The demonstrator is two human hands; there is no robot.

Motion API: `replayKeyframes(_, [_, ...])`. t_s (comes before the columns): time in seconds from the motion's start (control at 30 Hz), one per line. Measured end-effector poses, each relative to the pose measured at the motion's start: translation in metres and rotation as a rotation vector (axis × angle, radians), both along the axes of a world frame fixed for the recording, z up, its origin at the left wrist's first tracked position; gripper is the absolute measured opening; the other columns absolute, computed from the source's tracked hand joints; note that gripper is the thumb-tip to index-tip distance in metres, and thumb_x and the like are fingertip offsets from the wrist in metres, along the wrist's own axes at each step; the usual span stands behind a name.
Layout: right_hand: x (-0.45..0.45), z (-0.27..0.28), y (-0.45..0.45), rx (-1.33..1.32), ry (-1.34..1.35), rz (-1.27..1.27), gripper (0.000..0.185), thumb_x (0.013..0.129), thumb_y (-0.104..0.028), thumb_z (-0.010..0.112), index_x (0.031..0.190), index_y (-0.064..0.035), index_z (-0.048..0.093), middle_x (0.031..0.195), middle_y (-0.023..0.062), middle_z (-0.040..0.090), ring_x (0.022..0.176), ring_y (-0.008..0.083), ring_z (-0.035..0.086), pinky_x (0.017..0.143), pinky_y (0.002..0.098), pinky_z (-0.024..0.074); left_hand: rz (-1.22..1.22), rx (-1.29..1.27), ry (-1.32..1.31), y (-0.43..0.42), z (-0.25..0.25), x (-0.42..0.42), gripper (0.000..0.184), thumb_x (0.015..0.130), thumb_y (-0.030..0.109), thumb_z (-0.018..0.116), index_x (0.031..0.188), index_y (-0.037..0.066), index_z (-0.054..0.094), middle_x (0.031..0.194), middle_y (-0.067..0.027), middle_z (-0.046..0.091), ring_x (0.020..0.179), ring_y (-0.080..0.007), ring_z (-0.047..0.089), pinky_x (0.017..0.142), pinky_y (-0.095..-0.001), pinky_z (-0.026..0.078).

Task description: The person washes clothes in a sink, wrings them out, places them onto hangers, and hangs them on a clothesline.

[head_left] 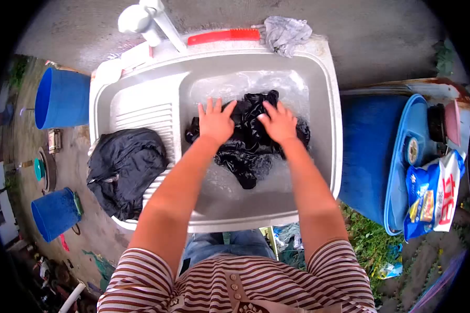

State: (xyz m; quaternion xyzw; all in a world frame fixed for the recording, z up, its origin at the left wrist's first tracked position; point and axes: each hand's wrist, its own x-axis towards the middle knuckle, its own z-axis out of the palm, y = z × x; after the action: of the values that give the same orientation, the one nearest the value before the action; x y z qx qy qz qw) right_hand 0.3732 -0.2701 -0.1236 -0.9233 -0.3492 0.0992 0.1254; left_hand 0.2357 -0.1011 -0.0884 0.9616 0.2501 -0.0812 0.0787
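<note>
A wet black garment point(248, 143) lies bunched in soapy water in the basin of a white laundry sink point(245, 206). My left hand point(216, 122) rests over the garment's left part, its fingers spread. On the right side of the same cloth is my right hand point(280, 124), thumb and fingers apart, touching or just above the fabric. Neither hand visibly grips anything. Another dark garment point(126, 169) is heaped on the ribbed washboard point(146, 117) at the sink's left.
Along the back rim are a white faucet point(164, 26), a red brush point(224, 36) and a crumpled grey cloth point(286, 34). To the right stands a blue barrel point(371, 151) with a detergent bag point(433, 195). Blue buckets point(62, 99) are on the left.
</note>
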Motion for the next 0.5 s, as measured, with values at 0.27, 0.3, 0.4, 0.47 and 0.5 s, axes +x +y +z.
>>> replayKeyframes(0.27, [-0.011,-0.042,0.027,-0.362,-0.144,-0.060,0.058,0.096,-0.054,0.042,0.146,-0.0224,0.044,0.152,0.0179,0.035,0.143,0.0416,0.023,0.111,0.0703,0.0097,0.111,0.130,0.004,-0.001,-0.080,0.034,0.064,0.091,0.037,0.052,0.151,0.021,0.036,0.161,-0.0178,0.014,0.148,-0.0396,0.010,0.117,-0.0621,0.001])
replayKeyframes(0.3, [-0.010,-0.051,0.030,-0.366,-0.147,-0.060,0.058,0.096,-0.054,0.042,0.146,-0.0224,0.044,0.152,0.0179,0.035,0.143,0.0416,0.023,0.111,0.0703,0.0097,0.148,0.088,-0.034,0.000,-0.086,0.041,0.066,0.091,0.036,0.054,0.151,0.021,0.035,0.161,-0.0173,0.014,0.148,-0.0393,0.010,0.117,-0.0624,0.001])
replayKeyframes(0.4, [-0.002,-0.101,0.026,-0.088,-0.212,-0.251,0.060,0.100,-0.047,0.032,0.146,-0.0103,0.042,0.158,0.0168,0.026,0.143,0.0428,0.022,0.113,0.0685,0.0006,0.113,0.105,0.001,0.002,-0.116,0.048,0.069,0.088,0.031,0.060,0.151,0.018,0.034,0.161,-0.0145,0.016,0.148,-0.0357,0.012,0.117,-0.0604,0.004])
replayKeyframes(0.47, [-0.005,-0.129,0.014,-0.094,-0.330,-0.201,0.055,0.099,-0.042,0.037,0.140,-0.0057,0.047,0.154,0.0184,0.033,0.141,0.0426,0.025,0.113,0.0669,0.0058,0.133,-0.019,-0.179,0.000,-0.107,0.047,0.071,0.087,0.029,0.062,0.151,0.018,0.034,0.161,-0.0134,0.018,0.148,-0.0350,0.013,0.117,-0.0602,0.005])
replayKeyframes(0.5, [-0.004,-0.113,0.015,0.003,-0.330,-0.158,0.048,0.096,-0.036,0.045,0.134,-0.0077,0.052,0.150,0.0196,0.038,0.139,0.0430,0.029,0.113,0.0651,0.0128,0.093,-0.010,-0.106,0.001,-0.085,0.051,0.065,0.087,0.027,0.064,0.146,0.017,0.041,0.155,-0.0141,0.030,0.145,-0.0332,0.022,0.118,-0.0571,0.009])
